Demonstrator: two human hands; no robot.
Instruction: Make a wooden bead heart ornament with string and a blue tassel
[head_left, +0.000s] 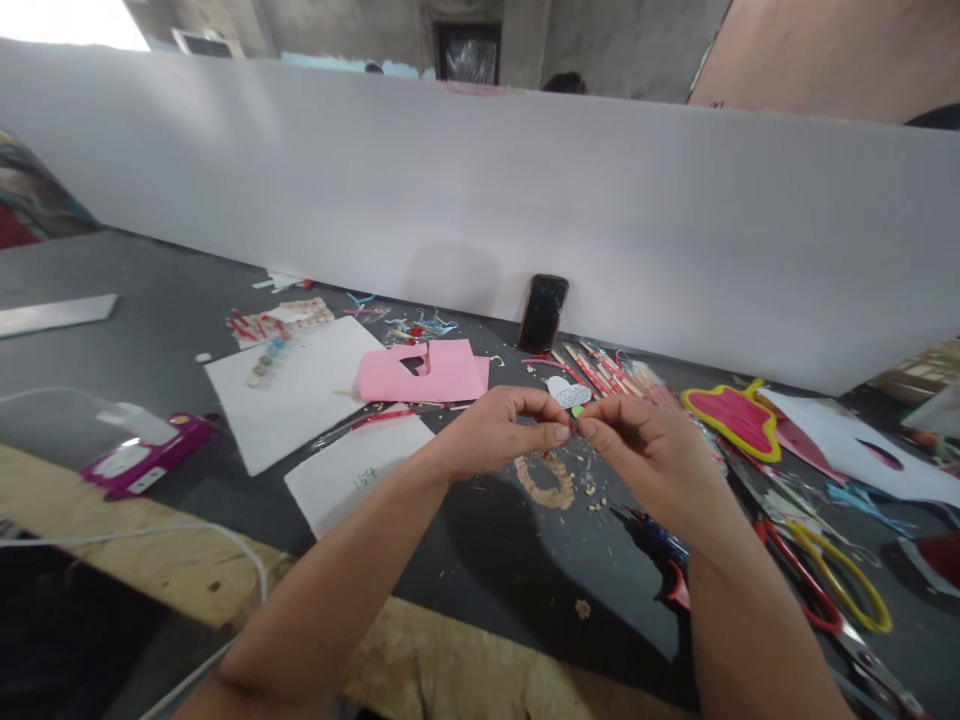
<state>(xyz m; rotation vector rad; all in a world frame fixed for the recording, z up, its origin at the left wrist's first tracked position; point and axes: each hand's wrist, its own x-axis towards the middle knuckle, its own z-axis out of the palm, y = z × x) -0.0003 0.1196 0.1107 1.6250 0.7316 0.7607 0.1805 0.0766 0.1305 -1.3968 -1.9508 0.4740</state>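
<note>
My left hand point(517, 430) and my right hand point(645, 455) meet over the middle of the dark table, both closed in a pinch with fingertips almost touching. Whatever sits between them is too small to make out; a bit of red shows just below. Right behind the fingertips are a small green piece point(577, 411) and white paper cut-outs point(568, 392), one covered in dark scribbles. Under my hands, a ring of tan, crumbly-looking material point(551, 495) lies among scattered crumbs.
Beyond my hands, a phone point(544, 313) leans on a white partition point(480, 200). Pink paper point(427, 372) and white sheets point(296, 400) lie left, past them a purple power strip point(150, 457). Red-and-tan sticks point(600, 368), a yellow-edged pink shape point(735, 418) and scissors point(836, 585) are right.
</note>
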